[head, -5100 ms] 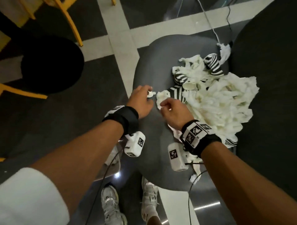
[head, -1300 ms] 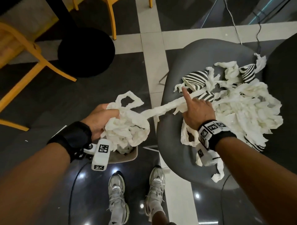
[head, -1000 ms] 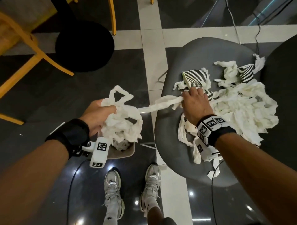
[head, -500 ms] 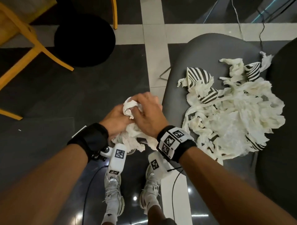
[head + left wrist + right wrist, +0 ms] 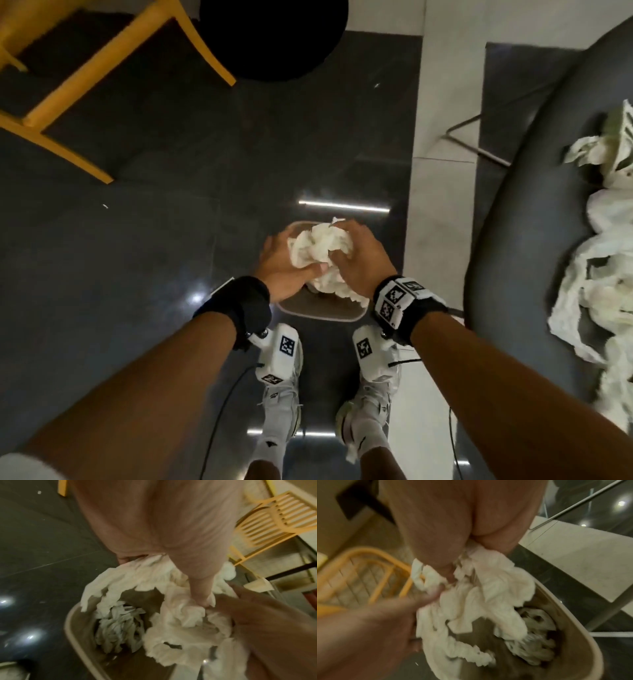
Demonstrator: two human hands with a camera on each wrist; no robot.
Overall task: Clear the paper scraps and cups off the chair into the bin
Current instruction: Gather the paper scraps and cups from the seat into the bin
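Both hands are clamped on one wad of paper scraps, the left hand cupping its left side with the thumb pressed across the near face, the right hand curled over the right side and top, and the bundle sits directly above the open mouth of the bin on the dark floor just beyond the person's shoes. The wrist views show loose tails of the wad already hanging inside the bin's rim, with more crumpled paper lying at the bottom. The step in hand looks like the drop, and doing it well means lowering the wad until most of it is below the rim before the fingers let go, since the strips are light, tangled and likely to snag on a thumb or drape over the edge. Releasing both hands together and spreading the fingers wide should let the bundle fall as one piece; a short push downward would pack it and leave room. Much work remains, I judge: at the right, the grey chair holds a large heap of white scraps, and a striped cup shows at the far right edge, partly cut off by the frame.
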